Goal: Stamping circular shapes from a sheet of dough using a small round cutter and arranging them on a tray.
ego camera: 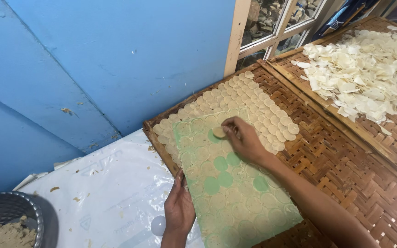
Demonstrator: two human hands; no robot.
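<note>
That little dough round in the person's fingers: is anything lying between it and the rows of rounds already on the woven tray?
Nothing visible does. The right hand holds the dough round above the green sheet, right beside the rows of rounds on the woven tray. The left hand only steadies the sheet's edge.

left hand (178, 207): bare, no ring or glove, wrist uncovered to the frame's edge
right hand (244, 140): bare, no ring or glove
right forearm (313, 202): bare, no sleeve, watch or band showing

Two woven trays (345, 174), one green sheet (253, 211)
</note>
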